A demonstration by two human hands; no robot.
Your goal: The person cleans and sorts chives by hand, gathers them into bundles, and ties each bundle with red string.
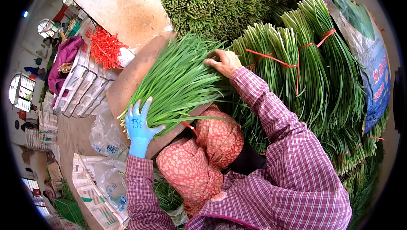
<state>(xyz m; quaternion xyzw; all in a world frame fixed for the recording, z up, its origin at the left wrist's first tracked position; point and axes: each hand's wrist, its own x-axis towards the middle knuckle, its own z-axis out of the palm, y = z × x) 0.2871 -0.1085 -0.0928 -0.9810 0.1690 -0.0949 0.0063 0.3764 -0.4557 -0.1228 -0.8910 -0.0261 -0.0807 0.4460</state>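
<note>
A loose heap of long green garlic chives (182,77) lies across a brown board (123,88) in front of my knees. My left hand (141,124), in a blue glove, rests against the heap's near left side, with fingers and thumb spread. At the far right side of the heap is my bare right hand (224,62). Its fingers are bent and its thumb is close to them, at the leaves; the exact grip is partly hidden. A red tie (189,127) shows beside my knee.
Red-tied chive bundles (292,60) stand at right, beside a printed plastic sack (373,60). More bundles (212,3) are stacked behind. Red ties (106,47) hang by white crates (85,86) at left. Clear plastic bags (104,134) and another crate (95,187) lie at lower left.
</note>
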